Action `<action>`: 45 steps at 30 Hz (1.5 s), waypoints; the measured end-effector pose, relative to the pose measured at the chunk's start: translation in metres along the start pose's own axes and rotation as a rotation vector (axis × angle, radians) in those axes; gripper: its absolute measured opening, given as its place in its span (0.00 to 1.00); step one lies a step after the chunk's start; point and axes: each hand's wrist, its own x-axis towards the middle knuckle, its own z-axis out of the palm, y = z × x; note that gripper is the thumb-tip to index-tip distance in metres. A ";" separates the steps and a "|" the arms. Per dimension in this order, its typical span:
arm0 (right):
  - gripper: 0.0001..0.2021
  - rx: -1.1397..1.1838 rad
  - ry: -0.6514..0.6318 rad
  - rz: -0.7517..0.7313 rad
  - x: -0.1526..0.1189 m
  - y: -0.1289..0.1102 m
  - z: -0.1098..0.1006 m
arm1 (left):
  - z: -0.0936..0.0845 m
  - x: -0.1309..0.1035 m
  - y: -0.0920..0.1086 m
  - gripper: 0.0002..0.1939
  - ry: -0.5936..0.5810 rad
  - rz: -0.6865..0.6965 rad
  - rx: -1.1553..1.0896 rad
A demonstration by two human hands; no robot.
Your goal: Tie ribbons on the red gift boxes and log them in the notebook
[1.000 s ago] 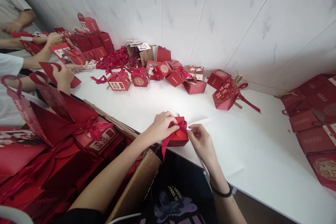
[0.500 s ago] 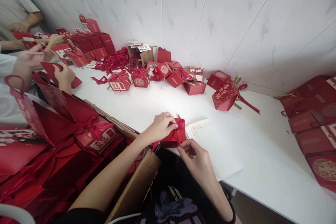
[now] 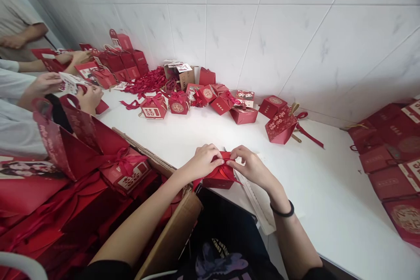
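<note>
The right hand (image 3: 251, 167) has risen to meet the left hand (image 3: 205, 160); fingertips nearly together, both pinch ribbon (image 3: 224, 170) atop the red box (image 3: 218, 183) at the table's (image 3: 331, 192) edge, so 2 hands apparently work it.

My left hand (image 3: 206, 159) and right hand (image 3: 247, 164) are hiding the pinched parts of the glossy red fabric ribbon (image 3: 227, 169). My right arm (image 3: 292, 232) is partly covering the white paper notebook (image 3: 259, 205). The right edge is cropping the stacked dark-red card boxes (image 3: 387, 157); the left, a beige-shirted co-worker (image 3: 19, 13).
</note>
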 end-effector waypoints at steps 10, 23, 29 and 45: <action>0.13 0.123 0.052 0.177 0.007 -0.009 0.003 | -0.022 -0.014 -0.013 0.06 0.052 0.013 -0.148; 0.15 0.491 0.197 0.365 -0.004 0.001 0.027 | -0.026 -0.028 -0.020 0.11 0.068 -0.141 -0.204; 0.18 0.609 0.256 0.382 -0.006 0.003 0.029 | -0.020 -0.026 -0.015 0.08 0.116 -0.242 -0.348; 0.17 0.892 0.287 0.414 -0.012 0.010 0.035 | -0.011 -0.028 -0.009 0.05 0.094 -0.216 -0.023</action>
